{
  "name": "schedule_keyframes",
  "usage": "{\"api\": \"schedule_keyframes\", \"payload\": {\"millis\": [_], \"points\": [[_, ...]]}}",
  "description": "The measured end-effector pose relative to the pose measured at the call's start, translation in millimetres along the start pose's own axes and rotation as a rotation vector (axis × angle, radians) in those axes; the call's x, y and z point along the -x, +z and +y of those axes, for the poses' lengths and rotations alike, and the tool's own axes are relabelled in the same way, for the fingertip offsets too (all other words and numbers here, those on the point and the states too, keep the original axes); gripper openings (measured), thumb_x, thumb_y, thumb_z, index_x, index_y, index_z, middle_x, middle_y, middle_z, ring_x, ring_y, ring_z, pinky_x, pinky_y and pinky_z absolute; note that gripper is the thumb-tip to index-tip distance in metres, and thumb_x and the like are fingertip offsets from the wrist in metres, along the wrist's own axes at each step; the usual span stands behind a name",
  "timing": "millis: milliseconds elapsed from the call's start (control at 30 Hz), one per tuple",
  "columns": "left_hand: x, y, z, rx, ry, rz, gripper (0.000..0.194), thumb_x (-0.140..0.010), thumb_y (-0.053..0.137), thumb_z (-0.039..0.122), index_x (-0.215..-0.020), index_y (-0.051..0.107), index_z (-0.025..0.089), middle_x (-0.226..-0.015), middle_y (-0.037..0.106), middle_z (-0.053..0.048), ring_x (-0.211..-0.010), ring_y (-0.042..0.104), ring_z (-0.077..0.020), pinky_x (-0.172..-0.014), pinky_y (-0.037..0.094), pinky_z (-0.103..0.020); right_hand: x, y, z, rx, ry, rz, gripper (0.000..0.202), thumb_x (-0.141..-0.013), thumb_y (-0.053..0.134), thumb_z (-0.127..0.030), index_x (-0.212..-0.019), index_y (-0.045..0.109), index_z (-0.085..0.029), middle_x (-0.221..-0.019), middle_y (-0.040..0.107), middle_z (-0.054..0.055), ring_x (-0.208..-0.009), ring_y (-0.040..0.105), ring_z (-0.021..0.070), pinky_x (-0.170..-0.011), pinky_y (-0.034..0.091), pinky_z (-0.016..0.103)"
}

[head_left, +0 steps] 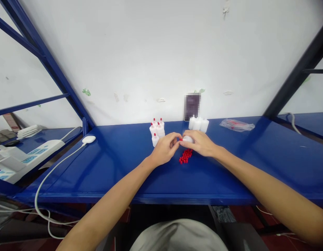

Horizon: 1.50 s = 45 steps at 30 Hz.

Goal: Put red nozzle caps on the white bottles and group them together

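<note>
My right hand [198, 142] is wrapped round a white plastic bottle [188, 139], which lies tilted with its tip toward the left. At that tip, my left hand [165, 148] pinches a small red cap [180, 139] between thumb and fingertips. Just below the hands, a pile of loose red caps [186, 156] rests on the blue table. Several white bottles with red caps [157, 130] stand upright behind my left hand. Beyond my right hand stands a group of white bottles [198, 124] on which no red caps show.
A dark, blurred tablet-like panel [192, 106] leans on the wall. Right of it lies a clear plastic bag [237, 124] with some red inside. A white round charger [88, 139] with a cable sits at the left, near a power strip [33, 158]. Blue posts flank the table [119, 174].
</note>
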<state>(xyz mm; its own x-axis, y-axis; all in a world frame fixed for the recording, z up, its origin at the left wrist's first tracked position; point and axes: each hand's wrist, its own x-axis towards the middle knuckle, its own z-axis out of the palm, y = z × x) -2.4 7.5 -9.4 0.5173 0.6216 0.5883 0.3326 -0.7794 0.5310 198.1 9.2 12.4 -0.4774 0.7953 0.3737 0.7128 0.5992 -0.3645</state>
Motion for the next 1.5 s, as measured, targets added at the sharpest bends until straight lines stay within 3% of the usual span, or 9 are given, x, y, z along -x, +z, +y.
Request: {"api": "schedule_keyframes", "payload": {"millis": [133, 267, 600, 700, 833, 900, 1033, 1367, 1500], "points": [[3, 1.8, 3, 0.009, 0.03, -0.015, 0.018, -0.097, 0.044, 0.025, -0.107, 0.056, 0.018, -0.085, 0.06, -0.002, -0.063, 0.047, -0.0097, -0.062, 0.04, -0.023, -1, 2, -6, 0.002, 0.04, 0.021, 0.053, -0.091, 0.043, -0.06, -0.06, 0.054, -0.02, -0.067, 0.06, 0.003, -0.062, 0.051, 0.0164, -0.059, 0.03, 0.029], [4, 2.3, 4, 0.003, 0.037, -0.033, 0.018, -0.096, 0.043, 0.023, -0.107, 0.056, 0.018, -0.081, 0.059, -0.001, -0.063, 0.048, -0.01, -0.062, 0.04, -0.022, -2, 4, -11, 0.019, 0.113, 0.003, 0.056, -0.09, 0.042, -0.061, -0.053, 0.053, -0.02, -0.05, 0.05, 0.001, -0.05, 0.044, 0.0145, -0.055, 0.026, 0.029], [6, 2.2, 6, -0.006, 0.071, -0.028, 0.018, -0.097, 0.042, 0.025, -0.109, 0.054, 0.018, -0.077, 0.057, 0.001, -0.06, 0.048, -0.0091, -0.059, 0.039, -0.022, 0, 5, -15, -0.056, 0.04, 0.039, 0.055, -0.089, 0.038, -0.061, -0.06, 0.057, -0.019, -0.054, 0.054, 0.001, -0.052, 0.046, 0.0141, -0.054, 0.027, 0.028], [4, -4.7, 5, -0.003, 0.035, 0.12, 0.016, -0.097, 0.042, 0.03, -0.104, 0.051, 0.018, -0.068, 0.051, 0.003, -0.054, 0.044, -0.0088, -0.055, 0.036, -0.022, 0, 4, -11, -0.075, 0.019, 0.064, 0.056, -0.09, 0.038, -0.064, -0.061, 0.055, -0.019, -0.052, 0.05, 0.0, -0.052, 0.044, 0.014, -0.055, 0.028, 0.028], [1, -32.1, -8, -0.043, -0.061, 0.518, 0.013, -0.093, 0.046, 0.032, -0.093, 0.048, 0.019, -0.066, 0.048, 0.004, -0.056, 0.045, -0.0097, -0.056, 0.037, -0.022, -1, 2, -3, -0.096, 0.025, 0.164, 0.05, -0.093, 0.039, -0.056, -0.064, 0.056, -0.019, -0.07, 0.058, 0.003, -0.065, 0.053, 0.0171, -0.062, 0.036, 0.03], [1, -48.3, -21, -0.097, -0.114, 0.582, 0.011, -0.089, 0.05, 0.029, -0.086, 0.049, 0.019, -0.063, 0.045, 0.005, -0.055, 0.042, -0.0094, -0.055, 0.035, -0.022, -2, 2, 2, -0.129, 0.06, 0.214, 0.049, -0.094, 0.04, -0.054, -0.063, 0.054, -0.019, -0.072, 0.06, 0.005, -0.067, 0.055, 0.0182, -0.064, 0.038, 0.031], [4, -65.9, -41, -0.174, -0.201, 0.533, 0.01, -0.084, 0.056, 0.029, -0.082, 0.053, 0.019, -0.059, 0.038, 0.006, -0.052, 0.035, -0.0088, -0.054, 0.032, -0.021, -4, 9, 13, -0.269, 0.201, 0.227, 0.053, -0.093, 0.038, -0.059, -0.058, 0.049, -0.02, -0.054, 0.053, 0.001, -0.054, 0.051, 0.0163, -0.057, 0.038, 0.03], [7, -60.1, -45, -0.4, -0.156, 0.279, 0.012, -0.081, 0.058, 0.03, -0.082, 0.057, 0.018, -0.057, 0.038, 0.008, -0.052, 0.039, -0.0088, -0.058, 0.033, -0.023, -11, 19, 24, -0.669, 0.268, 0.241, 0.045, -0.09, 0.045, -0.057, -0.066, 0.054, -0.02, -0.061, 0.057, 0.0, -0.056, 0.051, 0.0147, -0.055, 0.039, 0.027], [10, -59.7, -36, -0.435, -0.119, 0.378, 0.018, -0.082, 0.058, 0.033, -0.093, 0.058, 0.018, -0.058, 0.038, 0.008, -0.052, 0.04, -0.0091, -0.059, 0.035, -0.023, -11, 21, 27, -0.712, 0.254, 0.222, 0.043, -0.091, 0.044, -0.056, -0.076, 0.059, -0.019, -0.063, 0.06, 0.001, -0.06, 0.054, 0.0156, -0.058, 0.04, 0.028]]}}
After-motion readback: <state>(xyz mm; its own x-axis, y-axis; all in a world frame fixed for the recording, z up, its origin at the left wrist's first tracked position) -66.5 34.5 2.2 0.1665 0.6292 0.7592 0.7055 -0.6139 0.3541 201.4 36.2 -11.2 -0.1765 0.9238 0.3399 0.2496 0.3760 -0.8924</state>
